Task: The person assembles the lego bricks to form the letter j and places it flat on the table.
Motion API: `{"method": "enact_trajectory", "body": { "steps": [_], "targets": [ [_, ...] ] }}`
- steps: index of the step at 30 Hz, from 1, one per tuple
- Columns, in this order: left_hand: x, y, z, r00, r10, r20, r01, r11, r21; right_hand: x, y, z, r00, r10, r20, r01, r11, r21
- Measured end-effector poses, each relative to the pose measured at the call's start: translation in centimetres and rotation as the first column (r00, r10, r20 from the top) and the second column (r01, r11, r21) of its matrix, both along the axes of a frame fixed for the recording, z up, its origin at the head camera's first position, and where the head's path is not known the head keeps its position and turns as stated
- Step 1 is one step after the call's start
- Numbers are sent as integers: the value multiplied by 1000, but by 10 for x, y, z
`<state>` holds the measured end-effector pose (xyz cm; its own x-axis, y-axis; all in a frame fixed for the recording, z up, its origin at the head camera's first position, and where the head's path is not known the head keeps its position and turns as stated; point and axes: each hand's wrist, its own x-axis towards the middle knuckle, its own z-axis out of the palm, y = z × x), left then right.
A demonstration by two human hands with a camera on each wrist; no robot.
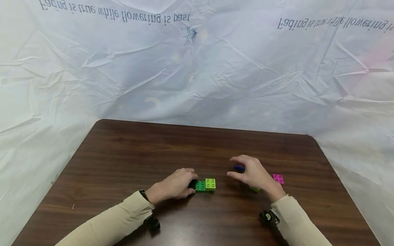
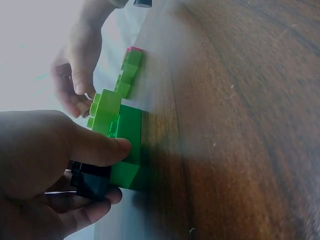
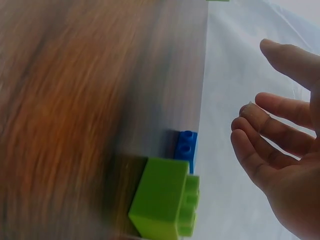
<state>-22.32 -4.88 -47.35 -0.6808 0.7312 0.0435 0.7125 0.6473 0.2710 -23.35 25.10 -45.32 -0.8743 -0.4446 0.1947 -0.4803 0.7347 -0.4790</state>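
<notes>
In the head view my left hand grips a joined set of toy building bricks on the table. A black brick and a lime brick stand on green bricks, as the left wrist view shows. The thumb presses the green side while curled fingers sit by the black brick. To the right, my right hand hovers with fingers spread and holds nothing. Near its fingertips lies a small blue brick. Partly hidden under the right hand is another lime brick.
A pink brick lies to the right of the right wrist. The brown wooden table has rounded far corners. Pale printed sheeting hangs behind and at both sides. Straps with small dark devices are on both wrists.
</notes>
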Motion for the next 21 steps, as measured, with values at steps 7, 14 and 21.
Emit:
{"method": "enact_trajectory", "body": {
  "steps": [7, 14, 21],
  "targets": [
    [4, 0, 2, 1000, 9, 10, -8, 1000, -4, 2, 9, -2, 1000, -26, 4, 26, 999, 29],
    [8, -1, 4, 999, 18, 28, -18, 1000, -4, 5, 16, -9, 999, -47, 3, 47, 998, 36],
    [7, 1, 4, 1000, 15, 21, -15, 1000, 8, 8, 26, -9, 999, -52, -10, 53, 997, 49]
  ]
}}
